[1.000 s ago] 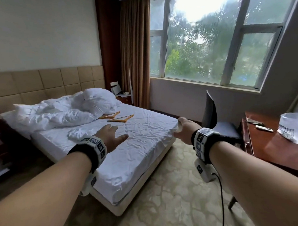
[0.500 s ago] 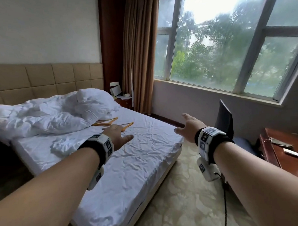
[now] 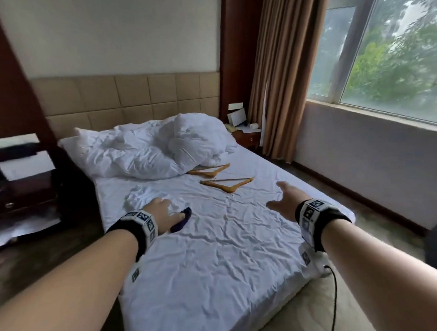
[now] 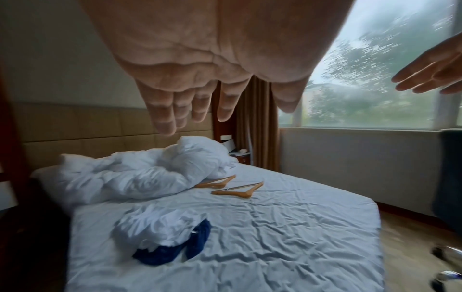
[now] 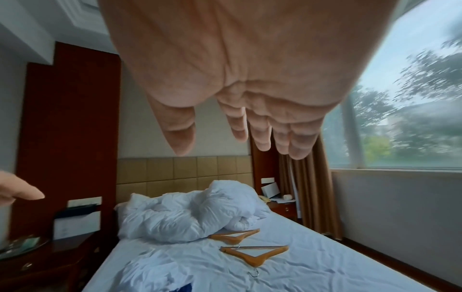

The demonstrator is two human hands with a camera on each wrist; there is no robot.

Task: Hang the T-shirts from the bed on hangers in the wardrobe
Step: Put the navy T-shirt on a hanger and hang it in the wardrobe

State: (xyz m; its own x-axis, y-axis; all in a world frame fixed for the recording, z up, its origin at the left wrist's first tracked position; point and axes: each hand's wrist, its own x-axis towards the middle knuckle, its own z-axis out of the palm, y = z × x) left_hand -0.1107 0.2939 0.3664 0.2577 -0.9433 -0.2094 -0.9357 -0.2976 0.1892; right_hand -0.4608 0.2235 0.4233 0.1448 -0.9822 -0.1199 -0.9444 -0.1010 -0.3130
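Two T-shirts lie crumpled together on the bed's (image 3: 216, 277) left side: a white T-shirt (image 3: 139, 197) and a dark blue T-shirt (image 3: 183, 218) partly under it. The left wrist view shows the white T-shirt (image 4: 155, 225) on top of the blue T-shirt (image 4: 175, 245). Two wooden hangers lie further up the sheet, the far hanger (image 3: 210, 171) and the near hanger (image 3: 228, 183). My left hand (image 3: 164, 211) hovers open just above the shirts. My right hand (image 3: 279, 196) hovers open over the bed's right side, below the hangers. Neither hand holds anything. The wardrobe is out of view.
A bunched white duvet (image 3: 150, 148) fills the head of the bed. Dark wooden furniture (image 3: 27, 191) stands at the bed's left. A nightstand (image 3: 246, 137) and brown curtain (image 3: 279, 89) are at the far right corner. Carpet runs along the window wall.
The view has swung left and closer to the bed; the desk and chair dropped out. Both open hands now reach over the sheet, and the blue T-shirt has come into sight.
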